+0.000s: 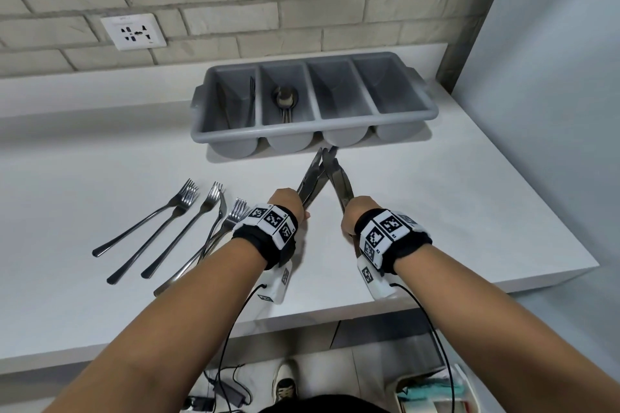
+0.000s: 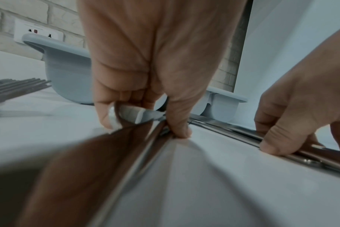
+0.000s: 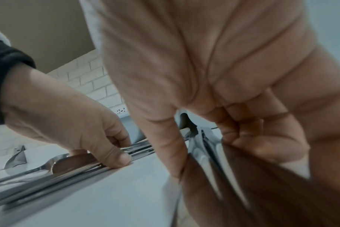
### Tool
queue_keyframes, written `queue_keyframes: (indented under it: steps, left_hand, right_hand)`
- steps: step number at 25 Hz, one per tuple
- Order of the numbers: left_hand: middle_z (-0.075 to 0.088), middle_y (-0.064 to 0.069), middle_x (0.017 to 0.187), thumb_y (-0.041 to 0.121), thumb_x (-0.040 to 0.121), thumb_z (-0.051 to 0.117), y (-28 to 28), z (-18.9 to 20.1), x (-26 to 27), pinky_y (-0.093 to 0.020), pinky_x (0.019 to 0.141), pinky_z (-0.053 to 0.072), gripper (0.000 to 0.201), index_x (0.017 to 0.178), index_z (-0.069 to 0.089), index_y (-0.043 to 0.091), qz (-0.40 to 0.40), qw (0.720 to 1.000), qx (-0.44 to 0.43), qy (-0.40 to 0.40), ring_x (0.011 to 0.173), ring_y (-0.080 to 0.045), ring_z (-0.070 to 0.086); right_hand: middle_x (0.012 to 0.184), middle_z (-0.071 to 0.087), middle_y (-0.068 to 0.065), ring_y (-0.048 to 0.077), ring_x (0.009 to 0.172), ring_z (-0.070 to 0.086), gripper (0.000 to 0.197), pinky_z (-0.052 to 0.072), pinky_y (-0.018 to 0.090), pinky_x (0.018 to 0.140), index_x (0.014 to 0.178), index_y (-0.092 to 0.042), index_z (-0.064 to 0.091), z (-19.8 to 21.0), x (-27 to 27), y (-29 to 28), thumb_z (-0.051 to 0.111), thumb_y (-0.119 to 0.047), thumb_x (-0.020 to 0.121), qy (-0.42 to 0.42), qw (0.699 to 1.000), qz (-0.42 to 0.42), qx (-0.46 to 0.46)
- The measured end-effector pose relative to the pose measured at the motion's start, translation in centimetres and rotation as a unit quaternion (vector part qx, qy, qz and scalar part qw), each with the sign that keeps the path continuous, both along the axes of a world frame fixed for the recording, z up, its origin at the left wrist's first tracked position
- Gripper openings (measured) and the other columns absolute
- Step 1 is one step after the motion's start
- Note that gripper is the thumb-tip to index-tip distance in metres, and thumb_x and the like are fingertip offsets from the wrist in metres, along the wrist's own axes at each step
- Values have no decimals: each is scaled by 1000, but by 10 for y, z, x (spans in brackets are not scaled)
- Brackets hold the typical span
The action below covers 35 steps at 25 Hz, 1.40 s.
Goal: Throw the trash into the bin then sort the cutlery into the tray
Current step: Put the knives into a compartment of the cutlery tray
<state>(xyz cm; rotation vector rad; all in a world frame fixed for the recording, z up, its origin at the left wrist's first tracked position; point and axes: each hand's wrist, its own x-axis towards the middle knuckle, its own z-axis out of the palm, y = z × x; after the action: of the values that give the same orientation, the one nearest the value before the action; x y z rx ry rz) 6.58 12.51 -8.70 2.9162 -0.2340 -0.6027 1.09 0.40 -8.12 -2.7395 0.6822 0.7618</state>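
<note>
My left hand (image 1: 295,204) grips a bundle of table knives (image 1: 312,179) by the handles, low over the white counter. My right hand (image 1: 354,213) grips a second bundle of knives (image 1: 339,182). The two sets of blades cross just in front of the grey four-compartment tray (image 1: 432,107). Several spoons (image 1: 285,99) lie in its second compartment, and a thin piece of cutlery leans in the leftmost one. In the left wrist view my fingers (image 2: 180,130) pinch the knife handles (image 2: 138,153) against the counter. The right wrist view shows my right-hand fingers (image 3: 171,153) curled round blurred knives (image 3: 208,153).
Several forks (image 1: 181,211) lie spread on the counter left of my left wrist. A wall socket (image 1: 134,32) sits on the brick wall behind. The counter ends at the right beside a pale wall. A white bin (image 1: 432,392) with teal trash stands on the floor below.
</note>
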Motion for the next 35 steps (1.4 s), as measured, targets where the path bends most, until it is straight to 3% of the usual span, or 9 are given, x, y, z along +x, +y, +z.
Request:
queue_keyframes:
  steps: [5, 10, 14, 19, 22, 24, 26, 32, 35]
  left_hand:
    - [67, -10, 105, 29, 81, 64, -2, -14, 1, -36, 89, 55, 38, 109, 62, 3, -28, 999, 36, -1, 102, -31, 66]
    - [66, -17, 101, 30, 72, 59, -19, -57, 29, -47, 82, 56, 43, 105, 65, 4, -19, 993, 101, 56, 94, -37, 67]
    - [62, -7, 92, 23, 83, 55, -13, -7, -3, -39, 91, 55, 31, 107, 64, 6, -31, 995, 87, 25, 106, -29, 65]
    - [66, -13, 109, 8, 80, 55, -13, -5, -14, -43, 88, 56, 33, 112, 60, -1, -7, 998, 60, 28, 104, -34, 66]
    - [59, -5, 74, 8, 71, 62, -16, -4, -13, -43, 78, 59, 61, 131, 49, 7, -30, 998, 44, -12, 84, -31, 69]
    - [50, -4, 64, 6, 76, 55, -19, 0, -14, -43, 77, 59, 54, 130, 50, 9, -31, 999, 32, -4, 77, -30, 66]
    - [49, -3, 66, 9, 77, 55, -21, 2, -14, -43, 82, 58, 33, 109, 63, 5, -21, 999, 43, 14, 86, -31, 67]
    - [68, -10, 95, 6, 84, 51, -19, 1, -22, -40, 89, 55, 15, 90, 65, 4, -39, 999, 22, 4, 103, -31, 67]
    - [66, -15, 117, 5, 88, 46, -14, 2, -19, -35, 90, 53, 26, 107, 62, 0, 10, 999, -18, -27, 109, -31, 65]
  right_hand:
    - [131, 59, 10, 24, 122, 57, 35, 46, 26, 96, 125, -1, 54, -2, 0, 2, 47, -12, 92, -22, 1000, 6, -17]
    - [130, 59, 9, 23, 122, 57, 34, 46, 25, 95, 126, -3, 52, -2, -4, 2, 46, -12, 93, -40, 999, 3, -16]
    - [134, 56, 9, 23, 124, 54, 37, 45, 26, 98, 129, -3, 49, 2, -6, 2, 47, -11, 93, -57, 998, 7, -22]
    - [135, 54, 11, 26, 126, 52, 34, 43, 29, 101, 127, -3, 52, 5, -9, -1, 43, -12, 95, -47, 997, 57, -34]
    - [132, 57, 11, 26, 124, 54, 34, 45, 29, 99, 125, -4, 54, 6, -12, 1, 46, -14, 94, -56, 998, 34, -24]
    - [131, 58, 12, 28, 122, 55, 34, 47, 31, 97, 124, -2, 55, 3, -13, 0, 48, -13, 92, -85, 996, 1, 6]
    - [131, 57, 15, 29, 122, 55, 35, 47, 33, 98, 126, 0, 54, 5, -15, -2, 47, -12, 93, -96, 995, -17, 25]
    - [132, 55, 13, 28, 123, 54, 34, 46, 34, 99, 127, -1, 51, 2, -12, 3, 44, -8, 94, -87, 995, -47, -7]
    - [134, 54, 11, 26, 125, 52, 35, 44, 33, 101, 128, -2, 51, 4, -11, -2, 44, -9, 94, -103, 992, -72, 4]
